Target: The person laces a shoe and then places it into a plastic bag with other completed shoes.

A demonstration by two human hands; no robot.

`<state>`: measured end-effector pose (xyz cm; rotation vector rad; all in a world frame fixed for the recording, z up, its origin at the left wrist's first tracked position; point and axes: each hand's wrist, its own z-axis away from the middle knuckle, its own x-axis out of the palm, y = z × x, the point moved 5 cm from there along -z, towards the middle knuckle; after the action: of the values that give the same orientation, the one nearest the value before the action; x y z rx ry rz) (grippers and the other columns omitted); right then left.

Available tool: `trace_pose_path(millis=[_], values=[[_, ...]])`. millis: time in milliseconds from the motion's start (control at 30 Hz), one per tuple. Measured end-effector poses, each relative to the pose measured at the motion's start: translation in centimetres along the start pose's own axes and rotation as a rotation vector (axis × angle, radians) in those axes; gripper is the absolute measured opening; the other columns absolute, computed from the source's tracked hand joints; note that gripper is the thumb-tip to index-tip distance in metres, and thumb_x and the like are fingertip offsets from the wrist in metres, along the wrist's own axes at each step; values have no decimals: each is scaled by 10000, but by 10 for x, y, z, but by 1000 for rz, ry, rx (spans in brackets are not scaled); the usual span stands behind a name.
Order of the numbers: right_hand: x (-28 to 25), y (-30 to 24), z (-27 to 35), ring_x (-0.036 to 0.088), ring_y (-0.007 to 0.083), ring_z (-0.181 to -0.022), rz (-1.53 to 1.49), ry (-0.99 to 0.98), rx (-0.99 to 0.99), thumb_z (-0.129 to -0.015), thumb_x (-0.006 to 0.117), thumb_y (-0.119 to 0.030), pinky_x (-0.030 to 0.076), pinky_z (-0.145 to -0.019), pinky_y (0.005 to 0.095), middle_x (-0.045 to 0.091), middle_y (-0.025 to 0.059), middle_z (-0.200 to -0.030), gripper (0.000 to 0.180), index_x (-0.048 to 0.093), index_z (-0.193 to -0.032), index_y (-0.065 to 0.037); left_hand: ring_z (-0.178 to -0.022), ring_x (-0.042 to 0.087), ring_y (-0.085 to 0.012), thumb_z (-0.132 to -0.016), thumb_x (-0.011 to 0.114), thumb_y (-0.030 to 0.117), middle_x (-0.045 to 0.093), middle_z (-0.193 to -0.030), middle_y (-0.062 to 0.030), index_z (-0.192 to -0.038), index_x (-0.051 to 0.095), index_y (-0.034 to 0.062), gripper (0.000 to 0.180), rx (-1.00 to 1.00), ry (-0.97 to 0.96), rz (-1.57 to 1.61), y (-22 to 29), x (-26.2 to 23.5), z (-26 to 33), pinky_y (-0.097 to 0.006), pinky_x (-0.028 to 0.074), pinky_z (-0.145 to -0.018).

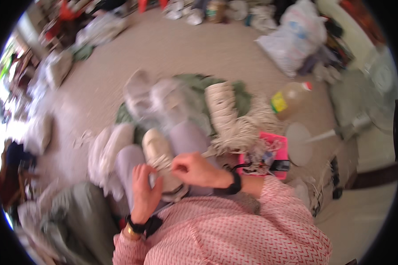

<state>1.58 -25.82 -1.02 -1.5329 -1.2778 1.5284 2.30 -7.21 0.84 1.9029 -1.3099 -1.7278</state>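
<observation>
Head view: cream, shoe-shaped piece (155, 143) lies between the person's lilac-clad legs (188, 138), near end at both hands. Left hand (146, 187) along its left side, fingers extended, thumb apart; cannot tell whether it grips anything. Right hand (195, 170) over its right side, fingers curled toward thumb; pinch on a strand cannot be made out, blurred. Beyond, to the right: cream cord bundle (239, 132), pink tray (281, 154) of small items, red-capped bottle (294, 99) on the floor (199, 51).

Cream shoe (154, 145), pink tray (281, 153), red-patterned pink sleeve (282, 194)
</observation>
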Motion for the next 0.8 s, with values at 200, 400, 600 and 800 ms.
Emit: trace_pose_path(millis=[200, 400, 600, 800], values=[[-1, 6, 2, 608, 112, -630, 30, -45, 117, -870, 770, -64, 486, -586, 275, 666, 53, -760, 97, 720, -913, 8, -942, 573, -362, -789, 706, -30, 540, -985, -150, -972, 557, 12, 240, -41, 18, 92, -8, 6, 2, -423, 477, -817], [6, 3, -3, 599, 126, -612, 104, -44, 107, -860, 784, -64, 478, -571, 283, 657, 59, -753, 109, 718, -907, 10, -995, 579, -372, -790, 721, -25, 558, -1030, -158, -986, 565, 16, 254, -71, 25, 110, -12, 4, 6, -420, 483, -855], [7, -3, -5, 646, 258, -651, 199, -71, 96, -863, 746, -74, 512, -613, 369, 662, 124, -780, 94, 687, -867, -1, -1030, 567, -379, -792, 724, -21, 552, -1065, -168, -982, 570, 17, 247, -76, 4, 110, -11, 6, 7, -431, 474, -890], [11, -15, -4, 670, 364, -739, 417, -92, -24, -893, 679, -61, 524, -662, 470, 661, 159, -832, 75, 623, -878, -14, -1035, 558, -379, -797, 722, -16, 542, -1069, -173, -973, 569, 15, 235, -71, -4, 99, -12, 9, 8, -437, 468, -896]])
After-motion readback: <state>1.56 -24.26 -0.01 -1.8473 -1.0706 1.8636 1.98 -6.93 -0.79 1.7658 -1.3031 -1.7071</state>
